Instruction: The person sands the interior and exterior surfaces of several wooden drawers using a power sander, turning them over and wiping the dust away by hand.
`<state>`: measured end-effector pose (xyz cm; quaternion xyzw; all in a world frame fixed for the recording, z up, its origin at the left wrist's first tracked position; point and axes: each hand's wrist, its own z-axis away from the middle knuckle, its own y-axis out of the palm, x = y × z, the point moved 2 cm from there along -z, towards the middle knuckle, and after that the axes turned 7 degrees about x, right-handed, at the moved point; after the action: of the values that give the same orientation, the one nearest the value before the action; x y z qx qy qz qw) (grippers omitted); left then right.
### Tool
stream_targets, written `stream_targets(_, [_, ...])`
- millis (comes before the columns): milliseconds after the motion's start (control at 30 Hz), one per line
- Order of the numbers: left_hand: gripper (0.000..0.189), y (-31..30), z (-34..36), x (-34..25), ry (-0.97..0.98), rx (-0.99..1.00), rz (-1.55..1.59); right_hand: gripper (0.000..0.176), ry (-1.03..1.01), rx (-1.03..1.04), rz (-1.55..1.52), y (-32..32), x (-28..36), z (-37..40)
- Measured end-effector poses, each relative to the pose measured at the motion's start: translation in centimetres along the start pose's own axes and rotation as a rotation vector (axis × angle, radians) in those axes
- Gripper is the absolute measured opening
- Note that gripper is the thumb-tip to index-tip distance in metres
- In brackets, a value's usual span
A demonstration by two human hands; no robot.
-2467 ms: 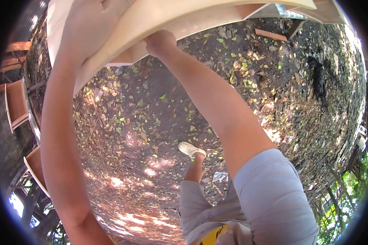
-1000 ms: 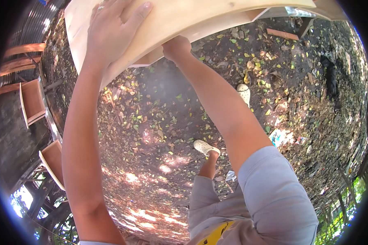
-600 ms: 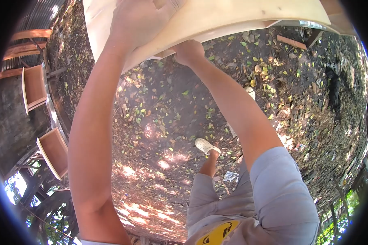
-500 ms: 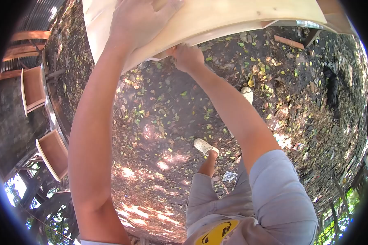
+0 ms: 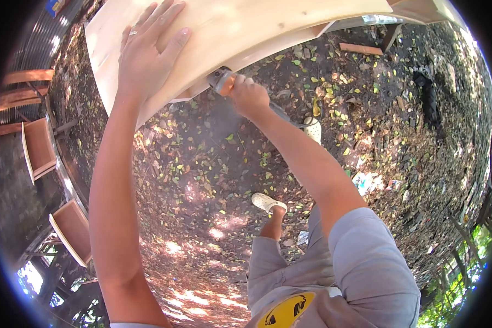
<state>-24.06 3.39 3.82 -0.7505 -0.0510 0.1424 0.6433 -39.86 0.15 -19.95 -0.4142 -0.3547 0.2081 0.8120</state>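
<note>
Outdoors, bare ground (image 5: 218, 158) strewn with dry and yellowing leaves spreads below a pale wooden board (image 5: 257, 24), which fills the top of the view. The board's long axis runs crosswise, climbing from lower left to upper right, with its near edge bowed by the lens. Two drawers (image 5: 40, 145) stand off to the left, and a loose plank (image 5: 361, 49) lies on the ground at upper right.

The left hand (image 5: 146, 64) rests flat on the board's upper face, fingers spread, pressing on it without grasping anything. The right hand (image 5: 250, 98) is curled tightly around a power tool (image 5: 223, 82), below that edge and to the right of the left hand. The tool's head points up and left from the fist, its length roughly in line with the right forearm, and its dark tip sits at the board's near edge. The right hand is the one nearer this edge; the left lies farther in on the face.

Whether the tip touches the wood cannot be told. The fist covers the tool's middle, and a dark length behind the wrist may be its rear end or a cord. The board's top is cut off by the frame, its underside is mostly hidden, and a black shape (image 5: 427, 101) at right is hard to make out.
</note>
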Motion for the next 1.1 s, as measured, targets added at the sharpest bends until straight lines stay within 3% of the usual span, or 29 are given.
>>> stream_targets(167, [0.045, 0.0, 0.3, 0.0, -0.019, 0.021, -0.002, 0.040, 0.014, -0.109, 0.173, -0.2, -4.8, -1.6])
stream_targets(267, [0.044, -0.1, 0.1, -0.5, -0.034, 0.023, -0.007, 0.050, 0.197, -0.101, 0.019, -5.5, -12.3, -1.3])
stream_targets(400, [0.044, -0.1, 0.1, -0.6, -0.030, 0.019, -0.048, 0.051, 0.357, -0.154, -0.083, -8.8, -14.8, -2.2])
stream_targets(533, [0.044, -0.2, 0.1, -0.8, -0.028, 0.009, -0.045, 0.054, 0.436, -0.054, -0.179, -7.7, -10.7, -3.2])
stream_targets(667, [0.044, -0.2, 0.1, -0.6, 0.022, -0.002, -0.050, 0.046, 0.109, 0.031, 0.053, -2.1, -3.5, -4.0])
stream_targets(833, [0.044, -0.2, 0.1, -0.2, 0.059, -0.003, -0.005, 0.043, 0.131, 0.121, -0.123, 1.7, 5.7, -4.1])
stream_targets(967, [0.043, -0.4, 0.2, 0.3, 0.043, 0.017, -0.001, 0.030, 0.137, 0.057, -0.136, 1.8, 8.0, -4.9])
stream_targets(1100, [0.044, -0.3, 0.2, 0.0, -0.010, 0.046, -0.029, 0.030, 0.127, 0.078, -0.077, 0.9, 4.2, -7.2])
